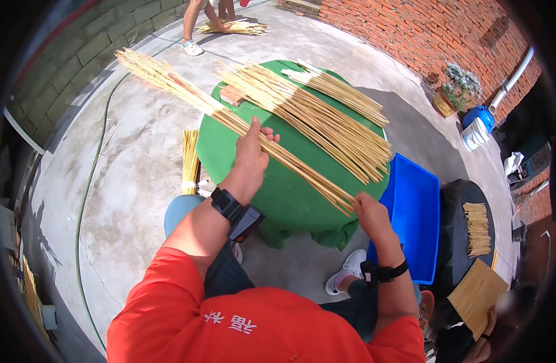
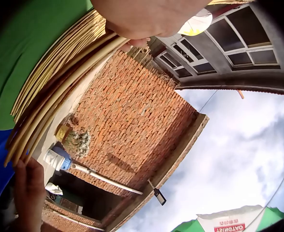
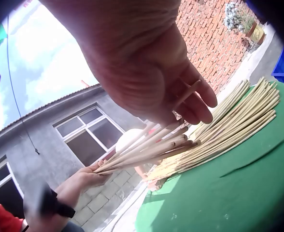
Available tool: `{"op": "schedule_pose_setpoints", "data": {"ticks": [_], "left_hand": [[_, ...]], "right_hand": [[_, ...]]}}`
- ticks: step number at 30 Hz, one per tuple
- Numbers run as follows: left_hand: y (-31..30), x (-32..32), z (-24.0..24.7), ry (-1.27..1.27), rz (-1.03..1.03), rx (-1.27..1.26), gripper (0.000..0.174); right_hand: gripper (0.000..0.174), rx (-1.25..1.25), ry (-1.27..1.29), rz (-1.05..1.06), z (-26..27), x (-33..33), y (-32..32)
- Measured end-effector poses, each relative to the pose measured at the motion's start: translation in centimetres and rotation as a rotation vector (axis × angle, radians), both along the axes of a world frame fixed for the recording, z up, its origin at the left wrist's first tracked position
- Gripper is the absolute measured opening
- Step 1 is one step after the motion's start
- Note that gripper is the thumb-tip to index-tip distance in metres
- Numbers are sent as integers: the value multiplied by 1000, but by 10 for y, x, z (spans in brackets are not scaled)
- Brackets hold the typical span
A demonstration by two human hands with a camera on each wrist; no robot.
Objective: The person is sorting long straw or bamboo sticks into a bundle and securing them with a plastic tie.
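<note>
The left hand [image 1: 252, 158] grips a bundle of long stalks [image 1: 296, 164] around its middle, thumb along the top. Feathery seed heads fan out at the bundle's upper left end. At its lower right end, the right hand [image 1: 373, 216] has curled fingers; in the right wrist view a thin stalk [image 3: 188, 94] shows between the right hand's fingers [image 3: 192, 104]. Spread cut ends [image 3: 180, 141] lie just below that hand. Beyond the bundle, more stalks [image 1: 326, 124] lie in two groups on the green-covered round table [image 1: 229, 154], near a brick [image 1: 232, 95].
A blue tray [image 1: 416, 212] stands right of the table, beside a dark round table [image 1: 452, 233] bearing short stalks. Another person holds a woven mat [image 1: 479, 296] at lower right. An upright bundle [image 1: 190, 160] stands left. Someone bends over stalks on the ground at the top.
</note>
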State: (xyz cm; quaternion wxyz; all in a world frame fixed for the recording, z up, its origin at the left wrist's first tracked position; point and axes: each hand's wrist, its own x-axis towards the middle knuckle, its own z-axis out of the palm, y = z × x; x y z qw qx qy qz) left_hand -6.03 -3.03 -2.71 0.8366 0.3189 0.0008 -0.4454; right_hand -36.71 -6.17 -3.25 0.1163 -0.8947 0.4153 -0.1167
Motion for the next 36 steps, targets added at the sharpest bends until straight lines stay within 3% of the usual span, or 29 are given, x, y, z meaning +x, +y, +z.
{"op": "schedule_pose_setpoints", "data": {"ticks": [4,13,19,21,22,24,27,29,30,33,36], "left_hand": [[2,-2,2,5,-7,7,26],[3,1,-1,-16,-23,-19,25],[8,1,9,23,11,2,26],[11,4,10,7,-4,-13,26],[11,8,9,0,-25,-48,26],[13,11,11,-10,7,-71,27],[7,24,2,40,-33,-111,23],[6,28,2,28,1,-124,22],[5,25,2,30,-10,-125,22],[4,18,-4,38,-28,-120,23],[3,3,-8,18,-73,-146,21]], "right_hand": [[16,-11,-95,-16,0,-2,-2],[19,14,48,55,5,2,0],[23,25,-123,131,-5,-2,-6],[30,211,-272,79,-7,-6,-7],[30,238,-250,69,-13,-7,-5],[36,269,-536,6,-18,-11,-15],[45,279,-648,-175,-2,-8,-16],[53,552,-979,-364,-2,-5,-19],[53,546,-981,-374,-2,0,-18],[59,897,-1236,-403,-11,14,-12],[58,836,-1182,-385,-10,28,1]]}}
